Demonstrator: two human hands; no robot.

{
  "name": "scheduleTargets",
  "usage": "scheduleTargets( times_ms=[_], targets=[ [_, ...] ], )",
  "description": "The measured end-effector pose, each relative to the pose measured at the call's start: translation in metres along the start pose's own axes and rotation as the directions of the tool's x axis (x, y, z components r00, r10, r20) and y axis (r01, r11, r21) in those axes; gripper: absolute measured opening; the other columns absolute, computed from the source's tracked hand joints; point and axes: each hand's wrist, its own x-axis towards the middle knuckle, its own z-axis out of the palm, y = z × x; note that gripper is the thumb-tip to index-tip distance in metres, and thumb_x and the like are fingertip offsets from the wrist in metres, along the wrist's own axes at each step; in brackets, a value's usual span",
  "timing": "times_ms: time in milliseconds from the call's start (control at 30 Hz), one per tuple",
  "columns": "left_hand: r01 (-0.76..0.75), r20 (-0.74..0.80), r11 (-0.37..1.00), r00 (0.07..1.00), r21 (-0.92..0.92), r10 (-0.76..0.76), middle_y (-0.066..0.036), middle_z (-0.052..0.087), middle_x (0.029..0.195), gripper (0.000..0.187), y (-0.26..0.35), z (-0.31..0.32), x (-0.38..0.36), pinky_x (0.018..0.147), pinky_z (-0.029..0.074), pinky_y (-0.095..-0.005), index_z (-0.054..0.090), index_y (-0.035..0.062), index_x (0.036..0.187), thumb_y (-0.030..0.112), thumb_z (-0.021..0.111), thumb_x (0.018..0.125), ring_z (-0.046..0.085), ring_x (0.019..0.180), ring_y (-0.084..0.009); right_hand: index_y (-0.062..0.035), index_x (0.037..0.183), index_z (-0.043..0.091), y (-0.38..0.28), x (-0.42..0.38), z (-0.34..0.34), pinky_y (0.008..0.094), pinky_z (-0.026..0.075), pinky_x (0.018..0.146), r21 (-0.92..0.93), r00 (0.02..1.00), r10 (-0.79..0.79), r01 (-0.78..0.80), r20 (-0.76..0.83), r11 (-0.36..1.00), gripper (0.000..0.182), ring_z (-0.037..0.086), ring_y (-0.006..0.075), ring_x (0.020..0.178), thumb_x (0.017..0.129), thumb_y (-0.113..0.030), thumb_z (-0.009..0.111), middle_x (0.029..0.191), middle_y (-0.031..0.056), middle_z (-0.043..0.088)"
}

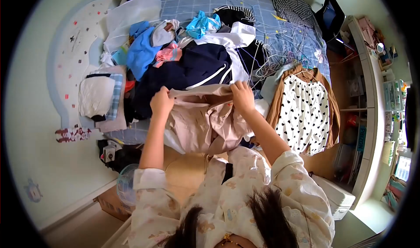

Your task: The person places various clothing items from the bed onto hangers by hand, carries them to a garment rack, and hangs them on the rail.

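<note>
In front of my body hang pinkish-beige pants, stretched sideways by their top edge with the opening towards me. My left hand is closed on the left end of that edge, and my right hand grips the right end. The lower part of the pants bunches in folds above my lap. Just beyond them lies a dark navy garment with white stripes on the bed. A blue garment and a pink striped piece rest behind it.
A folded stack of clothes is at the left. Wire hangers lie tangled on the bed's right side. A heart-print blouse with a brown garment lies at the right edge, beside shelves. A fan stands lower left.
</note>
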Motion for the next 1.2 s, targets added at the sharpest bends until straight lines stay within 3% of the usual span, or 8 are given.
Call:
scheduleTargets(
  times_ms=[133, 200, 300, 400, 600, 733, 900, 1200],
  targets=[
    [-0.034, -0.159, 0.835, 0.985, -0.55, -0.065, -0.016, 0.067, 0.082, 0.029, 0.006, 0.095, 0.025, 0.072, 0.051, -0.0377, 0.061, 0.0015, 0.102, 0.005, 0.067, 0.073, 0.065, 0.08, -0.0321, -0.0081, 0.102, 0.063, 0.072, 0.005, 0.073, 0.0376, 0.048, 0.077, 0.387, 0.888, 0.238, -0.395, 0.393, 0.833, 0.027, 0.061, 0.031, 0.087, 0.077, -0.003, 0.055, 0.093, 0.0121, 0.063],
    [-0.104, -0.207, 0.811, 0.978, -0.576, -0.021, -0.016, 0.067, 0.084, 0.031, 0.011, 0.118, 0.036, 0.069, 0.051, -0.0304, 0.06, -0.0042, 0.101, 0.001, 0.069, 0.072, 0.066, 0.077, -0.0242, -0.0009, 0.114, 0.06, 0.11, 0.001, 0.1, 0.03, 0.048, 0.076, 0.748, 0.812, 0.093, -0.569, 0.576, 0.342, 0.029, 0.062, 0.0175, 0.084, 0.087, -0.012, 0.058, 0.093, 0.0064, 0.065],
    [0.009, -0.13, 0.716, 0.982, -0.698, -0.138, -0.01, 0.067, 0.078, 0.021, 0.03, 0.12, 0.043, 0.058, 0.051, -0.0239, 0.062, -0.0065, 0.094, 0.003, 0.07, 0.077, 0.063, 0.062, -0.0125, 0.0025, 0.121, 0.056, 0.158, -0.007, 0.13, 0.0273, 0.048, 0.081, 0.662, 0.573, 0.375, -0.729, 0.729, -0.173, 0.041, 0.059, 0.0155, 0.094, 0.088, -0.022, 0.064, 0.105, 0.0071, 0.062],
    [0.137, -0.042, 0.722, 0.974, -0.678, -0.224, -0.007, 0.065, 0.076, 0.018, -0.012, 0.165, 0.054, 0.053, 0.048, -0.0221, 0.063, -0.0057, 0.091, 0.007, 0.069, 0.08, 0.059, 0.059, -0.0095, 0.0048, 0.128, 0.047, 0.239, -0.042, 0.211, 0.0343, 0.043, 0.094, 0.358, 0.649, 0.713, -0.753, 0.264, 0.552, 0.074, 0.054, 0.0276, 0.111, 0.07, -0.027, 0.079, 0.121, 0.0198, 0.055],
    [0.256, 0.054, 0.678, 0.951, -0.689, -0.304, -0.005, 0.063, 0.077, 0.019, -0.002, 0.158, 0.063, 0.052, 0.048, -0.0208, 0.063, -0.0057, 0.096, 0.006, 0.066, 0.081, 0.057, 0.061, -0.008, 0.0023, 0.142, 0.02, 0.253, -0.018, 0.228, 0.0379, 0.036, 0.103, 0.101, 0.492, 0.768, -0.861, 0.41, 0.498, 0.1, 0.04, 0.0375, 0.126, 0.066, -0.023, 0.081, 0.134, 0.0251, 0.042],
    [0.373, 0.127, 0.605, 0.903, -0.704, -0.409, -0.005, 0.064, 0.08, 0.02, 0.014, 0.148, 0.07, 0.054, 0.051, -0.022, 0.063, -0.005, 0.097, 0.007, 0.068, 0.081, 0.058, 0.061, -0.0092, 0.0, 0.131, 0.033, 0.228, 0.014, 0.222, 0.0406, 0.041, 0.098, -0.093, 0.506, 0.787, -0.818, 0.353, 0.567, 0.082, 0.045, 0.0372, 0.116, 0.065, -0.019, 0.078, 0.124, 0.0215, 0.048],
    [0.391, 0.099, 0.688, 0.9, -0.612, -0.424, -0.006, 0.065, 0.083, 0.024, 0.034, 0.141, 0.079, 0.055, 0.053, -0.0232, 0.063, -0.0045, 0.1, 0.01, 0.069, 0.081, 0.06, 0.064, -0.0104, 0.0017, 0.112, 0.04, 0.215, 0.033, 0.227, 0.0351, 0.046, 0.065, 0.386, 0.667, 0.738, -0.71, 0.103, 0.589, 0.06, 0.05, 0.0227, 0.068, 0.063, -0.009, 0.073, 0.075, 0.0089, 0.048],
    [0.379, 0.182, 0.532, 0.904, -0.757, -0.386, -0.005, 0.063, 0.08, 0.023, 0.026, 0.157, 0.071, 0.055, 0.046, -0.0198, 0.06, -0.0066, 0.101, 0.007, 0.065, 0.083, 0.056, 0.062, -0.0075, -0.0018, 0.112, 0.036, 0.167, -0.023, 0.175, 0.0337, 0.04, 0.051, 0.61, 0.734, 0.576, -0.653, 0.361, 0.449, 0.051, 0.043, 0.019, 0.056, 0.069, -0.001, 0.064, 0.064, 0.006, 0.04]
  ],
)
